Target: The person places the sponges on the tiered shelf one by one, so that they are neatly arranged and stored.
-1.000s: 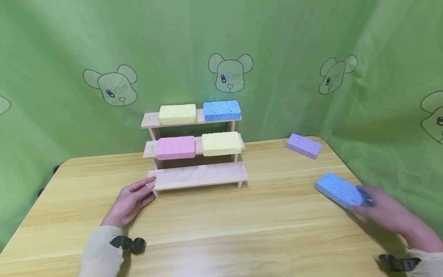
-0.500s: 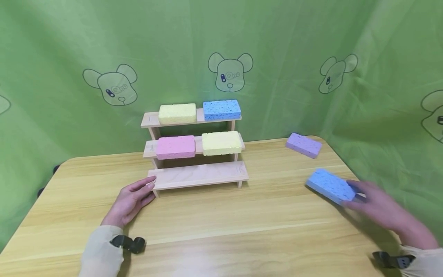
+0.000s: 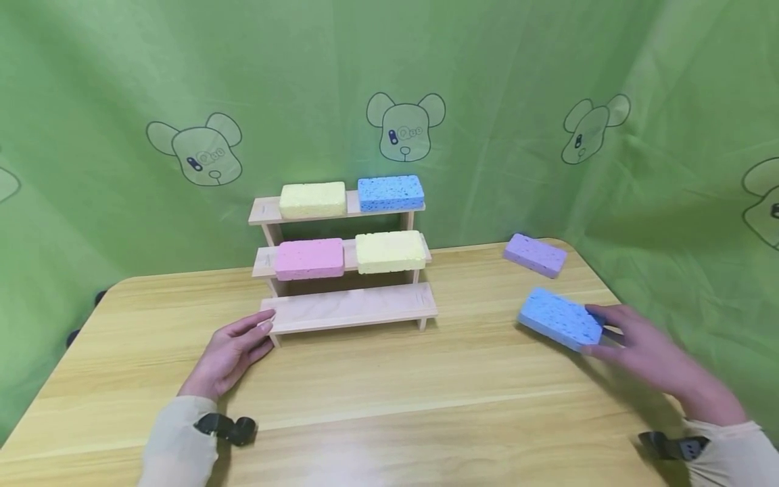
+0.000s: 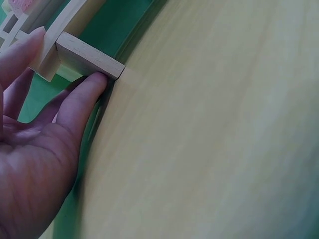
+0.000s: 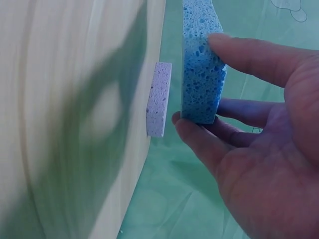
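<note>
A blue sponge (image 3: 561, 318) is held by its right end in my right hand (image 3: 648, 358), raised off the table with a shadow beneath. In the right wrist view, the thumb presses one face of this sponge (image 5: 202, 74) and the fingers support its lower end. My left hand (image 3: 228, 355) grips the left end of the bottom tier of a three-tier wooden rack (image 3: 353, 310). The left wrist view has its fingers around the tier's end and leg (image 4: 89, 55). On the middle tier lie a pink sponge (image 3: 309, 259) and a yellow sponge (image 3: 390, 252).
The top tier carries another yellow sponge (image 3: 313, 200) and another blue sponge (image 3: 391, 193). A purple sponge (image 3: 535, 256) lies at the back right of the wooden table (image 3: 389, 399). Green cloth (image 3: 487, 88) with bear outlines hangs behind and at the sides.
My right hand has carried the blue sponge leftward and slightly away from me, toward the rack. The left hand and the rack have stayed in place.
</note>
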Motion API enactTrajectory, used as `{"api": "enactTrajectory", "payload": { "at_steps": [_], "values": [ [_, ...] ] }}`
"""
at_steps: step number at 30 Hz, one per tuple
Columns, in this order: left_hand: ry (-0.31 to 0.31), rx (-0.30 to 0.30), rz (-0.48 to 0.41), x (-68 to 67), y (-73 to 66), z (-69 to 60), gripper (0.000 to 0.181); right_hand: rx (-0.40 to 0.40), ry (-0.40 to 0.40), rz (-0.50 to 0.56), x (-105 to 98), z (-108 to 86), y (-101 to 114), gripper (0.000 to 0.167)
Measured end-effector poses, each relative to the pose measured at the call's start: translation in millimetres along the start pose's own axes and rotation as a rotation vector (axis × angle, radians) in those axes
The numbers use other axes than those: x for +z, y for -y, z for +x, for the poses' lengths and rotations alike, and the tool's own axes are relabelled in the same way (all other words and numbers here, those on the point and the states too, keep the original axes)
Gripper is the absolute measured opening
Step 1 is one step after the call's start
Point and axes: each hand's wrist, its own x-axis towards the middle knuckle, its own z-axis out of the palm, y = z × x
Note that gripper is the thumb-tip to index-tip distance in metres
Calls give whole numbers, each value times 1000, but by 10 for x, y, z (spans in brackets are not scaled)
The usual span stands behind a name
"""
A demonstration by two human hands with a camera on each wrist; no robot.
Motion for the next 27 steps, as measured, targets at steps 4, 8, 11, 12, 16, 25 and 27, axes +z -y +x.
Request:
{"api": "enactTrajectory", "payload": {
  "at_steps": [4, 8, 11, 12, 16, 25, 27],
  "values": [
    [-1, 5, 3, -5, 5, -4, 22, -16, -4, 9, 32, 32, 29, 75],
    [3, 12, 4, -11, 12, -4, 23, -47, -14, 43, 59, 74, 72, 73],
    [-1, 11, 8, -7, 17, 5, 23, -77, -26, 60, 78, 110, 108, 72],
    [-1, 11, 9, -7, 19, 9, 22, -86, -30, 55, 81, 123, 124, 71],
    [-3, 8, 3, -9, 21, 11, 21, -97, -33, 22, 102, 180, 199, 70],
    [8, 13, -1, 4, 23, -3, 21, -127, 22, 128, 157, 332, 334, 67],
    [9, 17, 0, 7, 23, -7, 21, -137, 24, 143, 167, 350, 355, 67]
  ]
}}
